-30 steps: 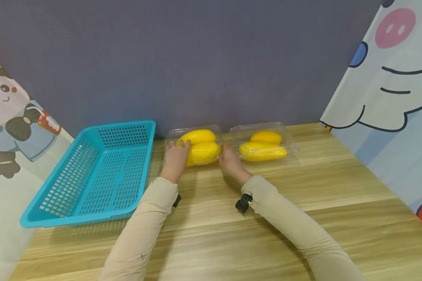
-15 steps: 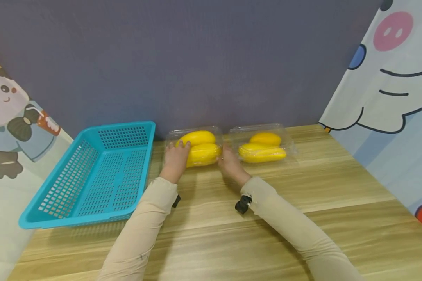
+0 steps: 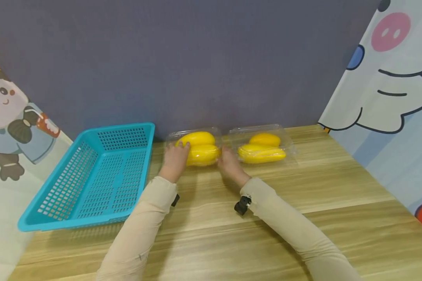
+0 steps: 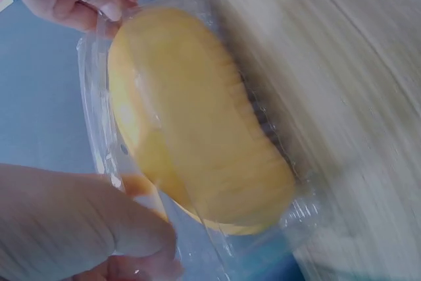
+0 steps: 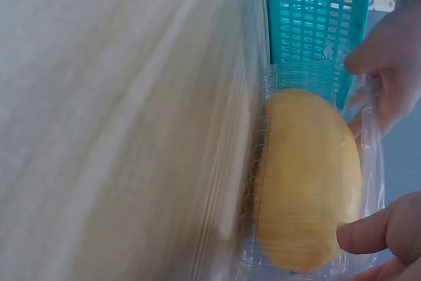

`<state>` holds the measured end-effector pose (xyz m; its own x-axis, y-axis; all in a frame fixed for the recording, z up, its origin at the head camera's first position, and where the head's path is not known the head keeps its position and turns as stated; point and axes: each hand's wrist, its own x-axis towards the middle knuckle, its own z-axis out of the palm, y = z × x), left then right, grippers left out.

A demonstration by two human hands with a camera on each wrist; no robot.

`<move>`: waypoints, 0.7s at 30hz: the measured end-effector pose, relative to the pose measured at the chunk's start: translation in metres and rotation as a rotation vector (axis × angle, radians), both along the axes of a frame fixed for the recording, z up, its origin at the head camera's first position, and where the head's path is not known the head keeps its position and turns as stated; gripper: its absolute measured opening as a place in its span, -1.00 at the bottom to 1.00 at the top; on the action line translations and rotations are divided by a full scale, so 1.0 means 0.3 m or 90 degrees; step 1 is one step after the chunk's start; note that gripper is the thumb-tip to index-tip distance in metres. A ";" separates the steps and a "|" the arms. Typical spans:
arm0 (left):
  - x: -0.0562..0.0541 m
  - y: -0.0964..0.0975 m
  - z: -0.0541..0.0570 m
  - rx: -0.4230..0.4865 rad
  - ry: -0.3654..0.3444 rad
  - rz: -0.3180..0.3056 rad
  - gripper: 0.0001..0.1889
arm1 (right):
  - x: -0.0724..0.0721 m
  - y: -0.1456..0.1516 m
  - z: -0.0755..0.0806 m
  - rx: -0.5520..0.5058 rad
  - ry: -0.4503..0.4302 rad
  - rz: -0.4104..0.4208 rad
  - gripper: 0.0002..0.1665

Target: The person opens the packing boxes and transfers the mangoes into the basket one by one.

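Observation:
A clear plastic clamshell box (image 3: 193, 131) on the table holds two plump yellow fruits, shaped like mangoes, one at the back (image 3: 198, 138) and one in front (image 3: 204, 154). My left hand (image 3: 174, 159) grips the box's left end, fingers over the edge. At the right end, my right hand (image 3: 230, 164) pinches the rim between thumb and fingers. The left wrist view shows the front fruit (image 4: 191, 116) close up behind the plastic. In the right wrist view, the thumb of my right hand (image 5: 388, 238) presses at the lid's edge.
Just right of my right hand stands a second clear box (image 3: 256, 127) with two yellow fruits (image 3: 261, 153). A blue perforated basket (image 3: 145, 171) sits on the left of the wooden table (image 3: 211, 242). A grey wall (image 3: 211, 70) rises behind, with cartoon-printed cloths at both sides.
The head view has tipped up slightly, so the basket and boxes sit a little lower in it. Both hands keep their places at the ends of the left box.

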<state>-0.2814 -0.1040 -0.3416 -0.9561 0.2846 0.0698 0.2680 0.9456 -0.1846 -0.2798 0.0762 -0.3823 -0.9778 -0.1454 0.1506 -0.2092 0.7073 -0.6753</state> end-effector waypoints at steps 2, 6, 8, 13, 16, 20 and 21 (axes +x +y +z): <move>0.001 0.000 0.005 0.000 -0.004 -0.003 -0.51 | 0.002 0.001 -0.001 0.004 0.006 -0.001 -0.30; 0.003 -0.005 0.011 0.002 -0.023 -0.003 -0.49 | 0.006 0.002 -0.002 -0.001 0.006 0.002 -0.30; 0.003 -0.007 0.013 0.003 -0.031 -0.001 -0.48 | 0.006 0.004 -0.001 -0.007 0.006 0.008 -0.31; -0.001 -0.012 0.017 -0.003 -0.047 0.006 -0.42 | -0.034 0.020 -0.043 -0.037 0.000 0.016 -0.30; -0.003 -0.011 0.021 -0.010 -0.056 0.015 -0.37 | -0.096 0.047 -0.125 -0.032 0.048 0.029 -0.33; 0.000 -0.008 0.023 -0.002 -0.074 0.025 -0.32 | -0.143 0.067 -0.185 -0.024 0.098 0.033 -0.51; 0.002 -0.007 0.023 0.004 -0.077 0.026 -0.32 | -0.154 0.066 -0.192 -0.036 0.088 0.029 -0.53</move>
<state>-0.2810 -0.1061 -0.3346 -0.9685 0.2450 -0.0452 0.2491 0.9572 -0.1472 -0.3260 0.0961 -0.4398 -0.9395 -0.1769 0.2932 -0.3346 0.6562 -0.6763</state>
